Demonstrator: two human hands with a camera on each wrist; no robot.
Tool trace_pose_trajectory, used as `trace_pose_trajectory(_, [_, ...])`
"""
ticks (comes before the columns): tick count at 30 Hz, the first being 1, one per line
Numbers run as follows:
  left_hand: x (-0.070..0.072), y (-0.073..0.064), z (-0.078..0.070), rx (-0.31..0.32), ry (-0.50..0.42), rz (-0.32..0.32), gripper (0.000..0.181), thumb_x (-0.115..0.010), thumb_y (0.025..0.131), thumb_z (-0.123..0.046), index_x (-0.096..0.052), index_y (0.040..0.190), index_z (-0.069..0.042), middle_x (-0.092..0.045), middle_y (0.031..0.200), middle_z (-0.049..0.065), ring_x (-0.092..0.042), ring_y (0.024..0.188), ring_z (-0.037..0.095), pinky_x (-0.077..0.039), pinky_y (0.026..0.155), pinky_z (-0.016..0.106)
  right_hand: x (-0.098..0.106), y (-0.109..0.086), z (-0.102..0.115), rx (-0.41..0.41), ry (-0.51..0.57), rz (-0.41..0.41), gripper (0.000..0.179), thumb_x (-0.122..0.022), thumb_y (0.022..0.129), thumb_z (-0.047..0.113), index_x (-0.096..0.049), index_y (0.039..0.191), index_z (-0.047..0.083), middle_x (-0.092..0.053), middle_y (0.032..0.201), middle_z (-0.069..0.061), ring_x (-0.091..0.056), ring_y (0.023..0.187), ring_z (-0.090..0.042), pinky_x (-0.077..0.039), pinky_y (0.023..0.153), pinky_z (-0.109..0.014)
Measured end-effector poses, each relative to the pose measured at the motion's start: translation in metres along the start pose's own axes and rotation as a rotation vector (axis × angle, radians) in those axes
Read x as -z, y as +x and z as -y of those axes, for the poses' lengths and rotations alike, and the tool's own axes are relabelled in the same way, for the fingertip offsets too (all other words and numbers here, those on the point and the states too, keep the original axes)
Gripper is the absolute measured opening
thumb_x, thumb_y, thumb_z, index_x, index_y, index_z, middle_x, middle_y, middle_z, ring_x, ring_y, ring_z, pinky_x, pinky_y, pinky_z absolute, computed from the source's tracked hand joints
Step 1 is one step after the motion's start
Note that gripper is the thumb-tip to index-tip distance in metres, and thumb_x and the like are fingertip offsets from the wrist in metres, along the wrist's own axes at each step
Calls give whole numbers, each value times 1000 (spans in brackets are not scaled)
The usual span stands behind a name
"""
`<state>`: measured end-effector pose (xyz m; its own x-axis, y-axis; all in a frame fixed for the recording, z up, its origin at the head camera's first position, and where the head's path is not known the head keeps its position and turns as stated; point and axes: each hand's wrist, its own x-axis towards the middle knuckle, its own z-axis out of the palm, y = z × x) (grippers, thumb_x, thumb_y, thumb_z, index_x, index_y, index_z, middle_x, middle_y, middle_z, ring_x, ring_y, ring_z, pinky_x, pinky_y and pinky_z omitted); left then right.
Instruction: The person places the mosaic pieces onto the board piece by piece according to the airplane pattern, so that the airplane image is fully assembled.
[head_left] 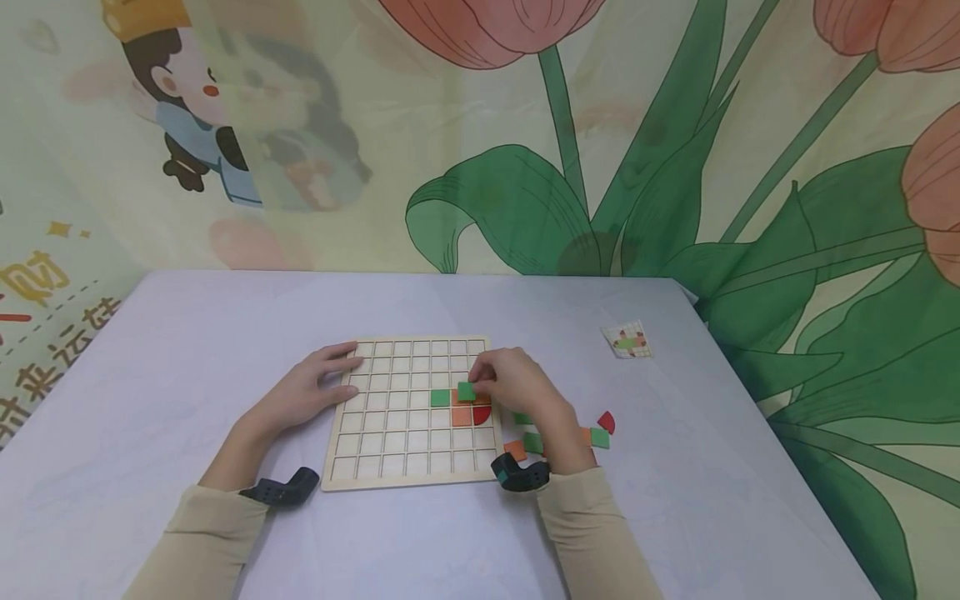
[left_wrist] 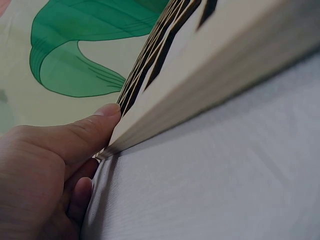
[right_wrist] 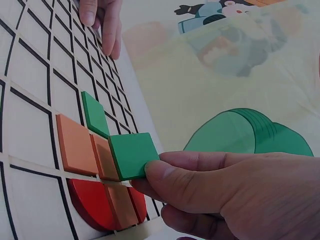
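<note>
My right hand (head_left: 519, 382) pinches a green square tile (right_wrist: 134, 156) between thumb and fingers, holding it over the right part of a wooden grid board (head_left: 363, 446). Under and beside that tile, the board bears another green square (head_left: 439, 398), several orange squares (right_wrist: 77, 145) and red rounded pieces (right_wrist: 90, 204). At the board's left edge rests my left hand (head_left: 306, 385), its fingers spread along the rim. In the left wrist view the thumb (left_wrist: 92, 132) lies against the board's edge.
Right of the board lie loose tiles, among them a green square (head_left: 532, 442), an orange square (head_left: 515, 451) and a red quarter-round piece (head_left: 607, 422); my right forearm partly covers this group. A small patterned card (head_left: 630, 341) lies farther back on the white-covered table (head_left: 225, 333).
</note>
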<state>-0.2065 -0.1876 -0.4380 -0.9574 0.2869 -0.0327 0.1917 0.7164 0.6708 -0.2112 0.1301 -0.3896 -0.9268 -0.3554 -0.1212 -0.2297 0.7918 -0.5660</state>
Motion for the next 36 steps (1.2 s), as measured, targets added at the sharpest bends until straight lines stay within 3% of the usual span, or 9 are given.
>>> trace_pose_trajectory(9, [2,-2,0,-30,-15,0,55,-66,88,-26,-51,135,-1,-28,155,12,-18,143,42,-16,113,62,-5,0,8,2,-16,16,4,-70,86,14,-68,88,17,-66,80,7,-58,75,-12,-51,69,-24])
trace_pose_trajectory(20, [2,-2,1,-31,-21,2,56,-67,88,-27,-51,135,-2,-29,155,12,-18,143,42,-17,113,61,-12,0,14,9,-25,41,5,-71,85,15,-67,85,18,-64,76,7,-57,67,-11,-49,62,-23])
trace_pose_trajectory(36, [1,0,1,-25,-11,0,55,-66,88,-26,-51,135,-2,-29,155,12,-18,143,41,-17,114,61,-18,0,19,48,-62,45,4,-72,85,16,-69,85,18,-63,74,9,-57,67,-10,-48,62,-22])
